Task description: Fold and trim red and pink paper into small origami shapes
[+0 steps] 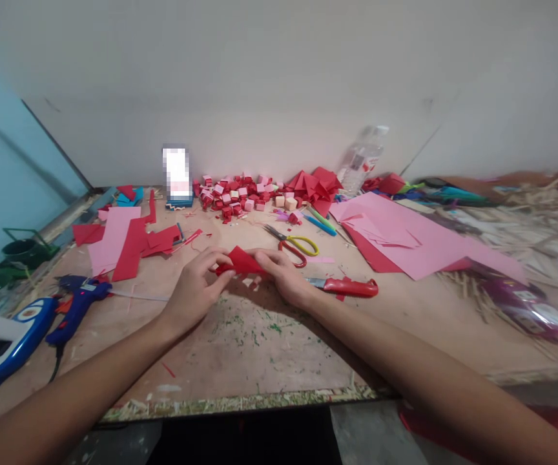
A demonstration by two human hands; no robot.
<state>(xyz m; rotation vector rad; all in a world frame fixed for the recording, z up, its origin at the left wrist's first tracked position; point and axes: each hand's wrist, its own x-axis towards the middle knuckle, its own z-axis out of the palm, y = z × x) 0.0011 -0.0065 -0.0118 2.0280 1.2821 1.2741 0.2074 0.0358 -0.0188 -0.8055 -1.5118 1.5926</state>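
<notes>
A folded piece of red paper (244, 260) is held between both hands above the middle of the table. My left hand (200, 282) pinches its left side between thumb and fingers. On the right side, my right hand (281, 274) grips the paper, its thumb on top. Just beyond the hands lie scissors (303, 244) with one yellow and one red handle. Beside my right hand is a red-handled knife (351, 287), its blade partly hidden by the hand. Small green scraps (264, 323) are scattered on the table below the paper.
Pink and red paper cubes (240, 194) are piled at the back, near a propped phone (176, 173) and a plastic bottle (362, 158). Cut paper lies left; large pink sheets (424, 239) lie right. A blue glue gun (78, 307) and tape dispenser (22, 342) stand at left.
</notes>
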